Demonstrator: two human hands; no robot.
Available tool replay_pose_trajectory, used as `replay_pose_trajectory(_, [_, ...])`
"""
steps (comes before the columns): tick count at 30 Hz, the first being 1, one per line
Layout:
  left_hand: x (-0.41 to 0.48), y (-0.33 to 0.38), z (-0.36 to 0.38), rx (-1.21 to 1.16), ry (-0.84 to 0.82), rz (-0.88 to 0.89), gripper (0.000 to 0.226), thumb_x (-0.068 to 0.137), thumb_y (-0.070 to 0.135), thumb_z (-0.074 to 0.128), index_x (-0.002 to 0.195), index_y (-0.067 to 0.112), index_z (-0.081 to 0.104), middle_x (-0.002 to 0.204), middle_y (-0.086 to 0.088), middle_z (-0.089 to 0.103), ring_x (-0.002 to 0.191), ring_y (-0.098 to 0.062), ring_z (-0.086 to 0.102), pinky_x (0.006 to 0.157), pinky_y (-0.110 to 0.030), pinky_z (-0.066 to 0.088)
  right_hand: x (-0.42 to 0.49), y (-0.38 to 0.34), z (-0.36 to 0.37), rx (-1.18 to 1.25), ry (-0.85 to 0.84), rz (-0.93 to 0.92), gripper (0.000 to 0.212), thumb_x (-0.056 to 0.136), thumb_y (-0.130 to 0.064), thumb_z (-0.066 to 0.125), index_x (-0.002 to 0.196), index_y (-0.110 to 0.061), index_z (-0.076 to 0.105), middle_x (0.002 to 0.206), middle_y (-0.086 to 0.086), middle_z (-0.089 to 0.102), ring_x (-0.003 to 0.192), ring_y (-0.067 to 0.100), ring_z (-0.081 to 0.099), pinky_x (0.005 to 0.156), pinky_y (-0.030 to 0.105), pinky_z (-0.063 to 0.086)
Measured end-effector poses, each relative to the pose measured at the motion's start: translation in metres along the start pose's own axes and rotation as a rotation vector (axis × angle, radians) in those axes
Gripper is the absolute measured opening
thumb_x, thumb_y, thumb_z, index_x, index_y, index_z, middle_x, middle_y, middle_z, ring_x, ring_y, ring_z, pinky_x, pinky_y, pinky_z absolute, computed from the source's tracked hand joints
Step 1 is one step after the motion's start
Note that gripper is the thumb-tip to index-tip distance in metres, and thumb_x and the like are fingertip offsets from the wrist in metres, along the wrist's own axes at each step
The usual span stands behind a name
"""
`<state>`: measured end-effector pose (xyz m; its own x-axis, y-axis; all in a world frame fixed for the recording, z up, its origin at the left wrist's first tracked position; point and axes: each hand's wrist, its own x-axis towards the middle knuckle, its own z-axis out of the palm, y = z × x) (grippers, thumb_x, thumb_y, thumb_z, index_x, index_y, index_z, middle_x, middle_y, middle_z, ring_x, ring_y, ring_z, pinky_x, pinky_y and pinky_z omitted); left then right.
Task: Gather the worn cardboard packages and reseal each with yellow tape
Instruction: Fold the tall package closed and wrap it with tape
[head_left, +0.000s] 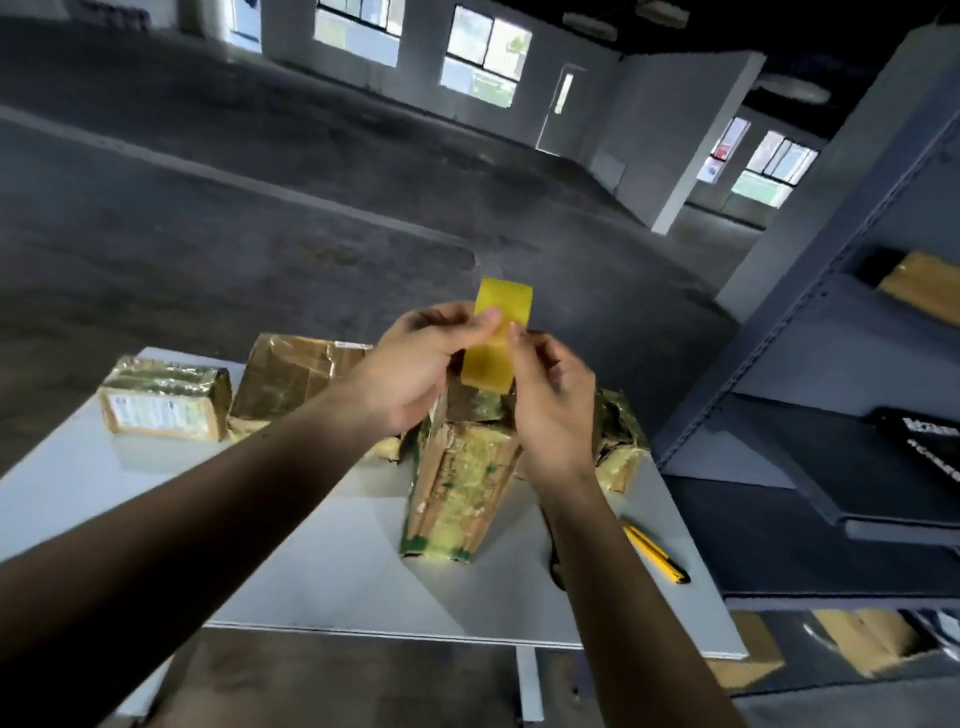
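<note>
Directions are read with the standing package (460, 499) at dial centre and 12 o'clock pointing away from the person.

**Grip.** Both hands hold the yellow tape roll (496, 338) in the air just above the standing package, at 12 o'clock. The left hand (415, 369) clamps the roll between thumb and curled fingers, which fixes it against rotation. The right hand (550, 410) closes its fingertips on the roll's 3 o'clock edge. Whether it pinches a free tape end or only the rim cannot be determined. Judgement: the step in hand is locating and lifting the tape end, so one hand steadies while the other picks.

**Work piece.** The standing package rests upright on the table (322, 582), directly below the roll. Judgement: this puts its worn top end within immediate reach of the first strip.

**Queued items.** Three more worn packages lie on the table:
- A flat package (166, 405) at 9 o'clock.
- A rear package (291, 379) at 10 o'clock.
- A crumpled package (621, 441) at 2 o'clock.

All are gathered, and old film is visible on each.

**Tooling.** A yellow utility knife (657, 556) lies at 4 o'clock, beside the right forearm. Judgement: it is staged for cutting strips.

**Surroundings.** A shelving unit (810, 332) stands at 3 o'clock.
</note>
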<state>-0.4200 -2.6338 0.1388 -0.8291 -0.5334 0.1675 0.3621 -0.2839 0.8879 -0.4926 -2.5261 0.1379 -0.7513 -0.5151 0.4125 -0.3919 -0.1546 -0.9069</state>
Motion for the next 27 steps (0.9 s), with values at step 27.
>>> replay_pose_trajectory(27, [-0.003, 0.018, 0.01, 0.074, 0.092, -0.021, 0.027, 0.099, 0.029, 0.056, 0.096, 0.007, 0.071, 0.093, -0.01, 0.074, 0.08, -0.019, 0.071, 0.071, -0.031, 0.058, 0.0, 0.001, 0.006, 0.143, -0.049, 0.069, 0.017, 0.098, -0.016, 0.06, 0.098, -0.032, 0.065, 0.085, -0.023, 0.072, 0.086, -0.005, 0.066, 0.084, 0.017, 0.052])
